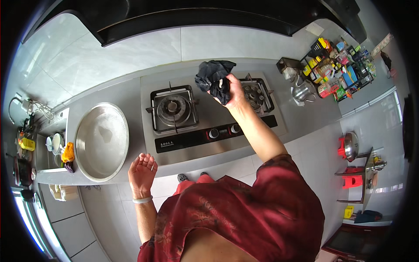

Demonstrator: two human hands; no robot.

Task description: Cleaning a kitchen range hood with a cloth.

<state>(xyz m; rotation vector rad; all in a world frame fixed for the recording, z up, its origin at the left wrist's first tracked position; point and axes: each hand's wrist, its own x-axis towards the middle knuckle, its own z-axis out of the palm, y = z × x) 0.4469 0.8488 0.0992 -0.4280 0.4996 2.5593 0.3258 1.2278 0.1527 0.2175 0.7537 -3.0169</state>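
Observation:
My right hand [234,91] grips a crumpled black cloth [214,77] above the back middle of a two-burner gas stove [209,111]. The cloth hangs out past my fingers and thumb, beside the right burner [255,95], which my hand partly hides. The left burner [172,106] with its square pan support is in full view. My left hand [142,170] is raised near the counter's front edge, palm up with fingers slightly curled, holding nothing. Between it and the sink, a large round metal basin [102,144] rests on the counter with a wet-looking patch inside.
Left of the basin is a sink [44,157] with bowls; an orange cloth [68,152] lies by its rim. A metal kettle [302,90] and a rack of bottles and packets [337,70] stand at the right. A black range hood [196,19] overhangs the back.

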